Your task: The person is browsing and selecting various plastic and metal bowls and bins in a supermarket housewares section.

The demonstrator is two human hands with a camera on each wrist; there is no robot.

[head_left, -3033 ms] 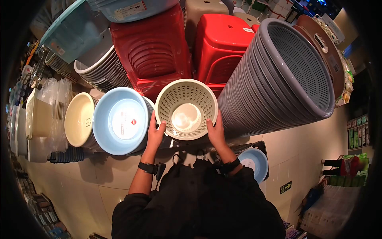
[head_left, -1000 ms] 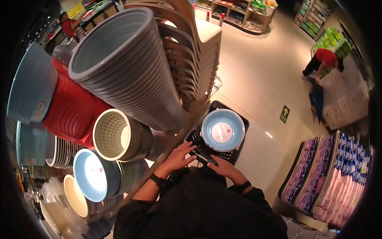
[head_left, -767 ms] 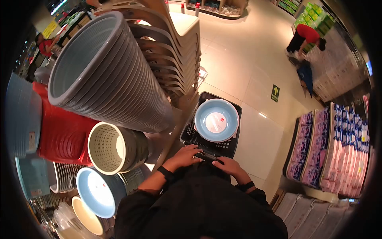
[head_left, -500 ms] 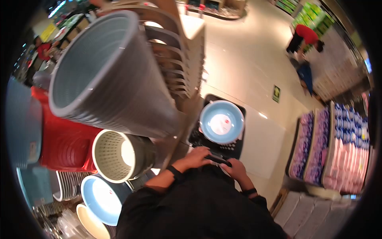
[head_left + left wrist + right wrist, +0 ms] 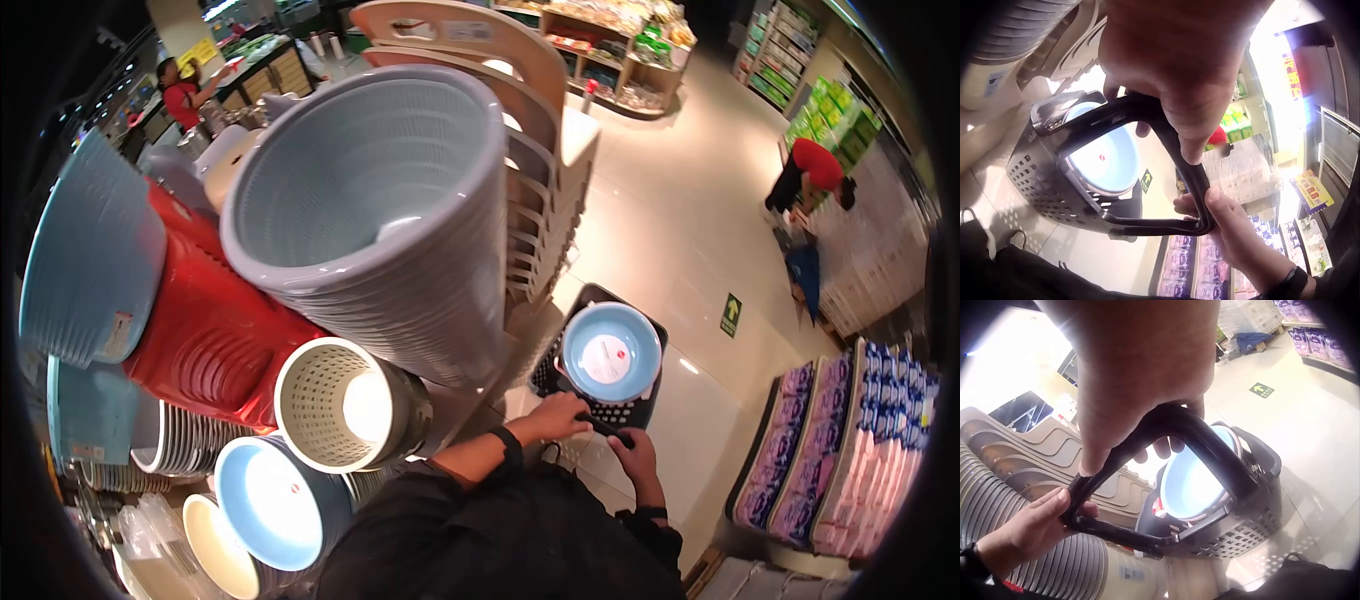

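Observation:
Both my hands grip the black handle (image 5: 1194, 181) of a black shopping basket (image 5: 1254, 519) with perforated sides. My left hand (image 5: 553, 416) curls round the left end of the handle bar, and my right hand (image 5: 637, 458) holds its right end. In the right wrist view, the right hand's fingers (image 5: 1161, 447) show below the bar. Inside the basket sits a light blue round basin (image 5: 640, 345) with a white and red label. A cream perforated basket (image 5: 310, 435) stands on top of its stack, left of my left arm.
A tall leaning stack of grey baskets (image 5: 440, 310) rises on the left, beside stacked brown chairs (image 5: 540, 170). Red stools (image 5: 215, 330) and blue basins (image 5: 275, 500) stand further left. Packaged goods (image 5: 860, 450) are on the right. A person in red (image 5: 818, 165) bends over ahead.
Three seconds ago, both hands held the cream basket; they have let it go and now grip the shopping basket's handle. The head view has turned right, and the shopping basket sits lower and further right.

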